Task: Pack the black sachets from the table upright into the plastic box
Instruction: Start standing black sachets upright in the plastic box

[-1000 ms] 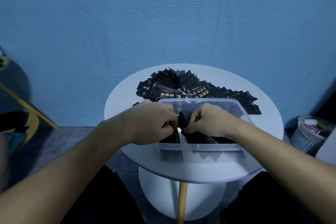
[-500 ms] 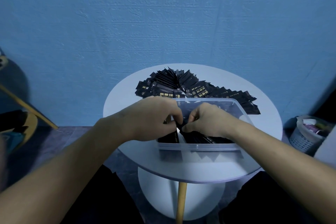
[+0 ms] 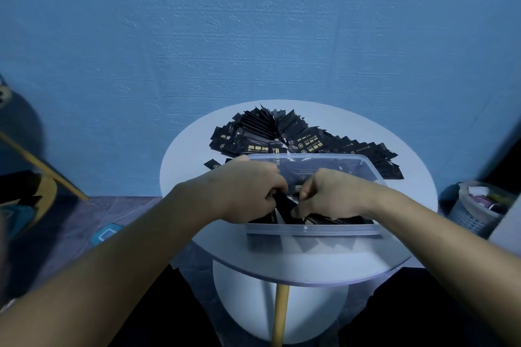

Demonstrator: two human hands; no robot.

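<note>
One table (image 3: 186,175), one plastic box (image 3: 310,229), left hand (image 3: 242,191), right hand (image 3: 335,194) gripping sachets (image 3: 282,204)

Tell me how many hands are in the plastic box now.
2. The left hand grips black sachets at the plastic box's left end; the right hand pinches them beside it, mid-box. Fingertips are partly hidden.

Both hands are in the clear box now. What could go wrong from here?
1. Packed black sachets lean sideways in the clear plastic box; they may flop flat once released.
2. The box sits near the round white table's front edge; the left hand and right hand, gripping one black sachet, could drag the box off.
</note>
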